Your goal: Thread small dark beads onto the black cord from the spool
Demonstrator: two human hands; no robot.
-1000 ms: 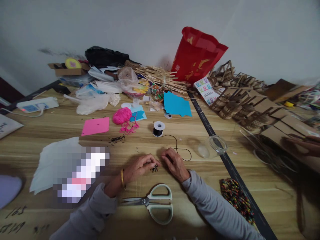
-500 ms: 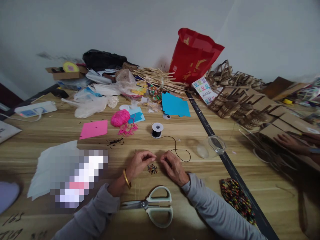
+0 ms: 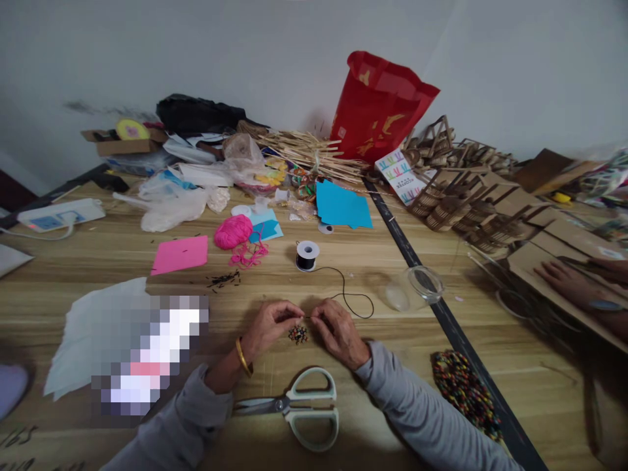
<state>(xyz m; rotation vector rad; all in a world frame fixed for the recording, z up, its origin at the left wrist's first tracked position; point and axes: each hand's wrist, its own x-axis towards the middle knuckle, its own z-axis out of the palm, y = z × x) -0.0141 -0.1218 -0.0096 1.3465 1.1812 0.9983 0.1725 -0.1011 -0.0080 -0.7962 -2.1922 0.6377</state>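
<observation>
Now, at lower centre, the right hand [image 3: 339, 329] pinches the black cord [image 3: 344, 294], which loops up to its spool [image 3: 307, 251]. The left hand [image 3: 267, 325] faces it, fingertips nearly together; whether it grips anything, I can't tell. Beads [image 3: 298, 335] lie between them, scissors [image 3: 280, 405] below.

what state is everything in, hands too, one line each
left hand: fingertips pinched, hold too small to tell
right hand: pinching the black cord
black cord: partly unwound, curled loose
spool: upright
beads: loose pile
bead strands: heaped
scissors: lying flat, not held
pink yarn: ball partly unravelled
red bag: standing
power strip: red light lit
</observation>
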